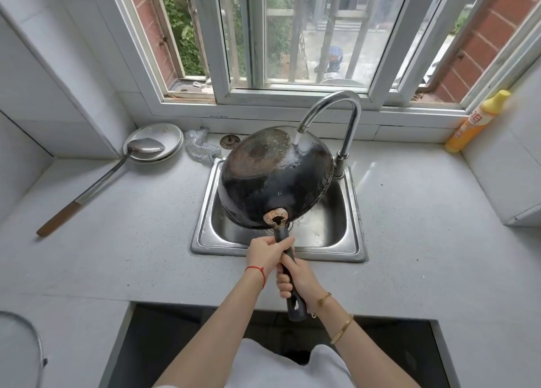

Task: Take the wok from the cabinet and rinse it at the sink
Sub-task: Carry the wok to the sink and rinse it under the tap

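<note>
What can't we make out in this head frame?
- Wok inside: turned away, only the underside faces the head camera.
- Sink drain and left basin: covered by the wok.
- Wok handle's middle: wrapped by left hand and right hand.
- Faucet lever: behind the wok rim.
- Yellow bottle label: too small to read.
- Round metal thing, lower left: cut by the edge.

Grey speckled counter before me. Behind it, a white-framed window with daylight; white tiled walls flank that window.
</note>
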`<state>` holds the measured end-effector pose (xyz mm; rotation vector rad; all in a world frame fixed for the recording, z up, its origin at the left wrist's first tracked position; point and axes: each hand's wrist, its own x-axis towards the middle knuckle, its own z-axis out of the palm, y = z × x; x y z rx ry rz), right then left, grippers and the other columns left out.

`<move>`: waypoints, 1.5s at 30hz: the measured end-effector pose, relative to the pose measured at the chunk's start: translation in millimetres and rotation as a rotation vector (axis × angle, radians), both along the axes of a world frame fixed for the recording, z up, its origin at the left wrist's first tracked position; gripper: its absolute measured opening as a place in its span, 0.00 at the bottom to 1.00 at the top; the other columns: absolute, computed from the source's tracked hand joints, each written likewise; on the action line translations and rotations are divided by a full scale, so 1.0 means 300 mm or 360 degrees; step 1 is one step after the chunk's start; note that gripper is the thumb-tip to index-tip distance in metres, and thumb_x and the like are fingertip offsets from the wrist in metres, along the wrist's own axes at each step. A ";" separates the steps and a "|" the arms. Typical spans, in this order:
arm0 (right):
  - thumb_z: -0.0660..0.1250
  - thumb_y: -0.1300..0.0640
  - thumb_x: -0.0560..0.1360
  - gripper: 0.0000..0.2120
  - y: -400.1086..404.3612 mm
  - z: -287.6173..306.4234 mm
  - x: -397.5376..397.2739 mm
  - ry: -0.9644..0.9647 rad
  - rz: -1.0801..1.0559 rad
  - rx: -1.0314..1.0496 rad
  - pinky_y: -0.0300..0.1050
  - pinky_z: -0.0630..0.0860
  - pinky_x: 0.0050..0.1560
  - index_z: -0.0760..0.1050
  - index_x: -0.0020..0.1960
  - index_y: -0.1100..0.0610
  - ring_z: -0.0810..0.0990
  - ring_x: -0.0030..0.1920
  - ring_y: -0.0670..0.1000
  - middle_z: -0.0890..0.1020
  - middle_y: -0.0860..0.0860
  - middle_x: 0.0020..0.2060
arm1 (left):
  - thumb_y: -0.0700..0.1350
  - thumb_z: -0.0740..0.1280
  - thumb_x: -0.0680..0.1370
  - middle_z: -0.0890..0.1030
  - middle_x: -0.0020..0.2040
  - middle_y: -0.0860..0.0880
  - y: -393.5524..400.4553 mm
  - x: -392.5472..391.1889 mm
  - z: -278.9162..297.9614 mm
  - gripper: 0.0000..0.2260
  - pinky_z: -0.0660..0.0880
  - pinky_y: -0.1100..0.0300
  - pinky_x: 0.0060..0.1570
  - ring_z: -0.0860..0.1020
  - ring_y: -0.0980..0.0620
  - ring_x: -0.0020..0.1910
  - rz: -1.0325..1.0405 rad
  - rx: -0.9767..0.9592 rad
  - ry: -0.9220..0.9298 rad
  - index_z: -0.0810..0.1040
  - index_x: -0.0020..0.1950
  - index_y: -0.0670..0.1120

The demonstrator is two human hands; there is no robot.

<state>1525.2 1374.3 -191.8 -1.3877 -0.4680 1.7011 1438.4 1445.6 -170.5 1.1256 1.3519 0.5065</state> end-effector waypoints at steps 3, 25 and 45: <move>0.59 0.45 0.81 0.19 -0.025 0.000 0.003 -0.0005 -0.0011 -0.0006 0.38 0.70 0.23 0.70 0.38 0.57 0.67 0.23 0.48 0.70 0.51 0.25 | 0.56 0.75 0.69 0.87 0.40 0.44 -0.019 0.002 -0.002 0.12 0.79 0.43 0.55 0.84 0.41 0.49 -0.0029 -0.0011 0.0008 0.85 0.36 0.47; 0.60 0.45 0.81 0.20 0.011 0.024 0.055 0.0008 -0.0123 -0.0015 0.38 0.69 0.22 0.70 0.36 0.57 0.67 0.22 0.48 0.70 0.51 0.24 | 0.58 0.74 0.64 0.85 0.44 0.36 0.016 0.074 0.044 0.26 0.78 0.42 0.52 0.81 0.43 0.40 -0.0053 0.0013 0.0053 0.83 0.43 0.34; 0.59 0.46 0.81 0.20 0.004 0.030 0.001 0.0060 0.0004 -0.0025 0.38 0.68 0.22 0.69 0.36 0.57 0.67 0.22 0.47 0.69 0.50 0.24 | 0.56 0.75 0.69 0.86 0.38 0.44 -0.001 -0.003 0.010 0.17 0.76 0.53 0.43 0.79 0.50 0.38 0.0049 0.0007 0.0085 0.85 0.39 0.42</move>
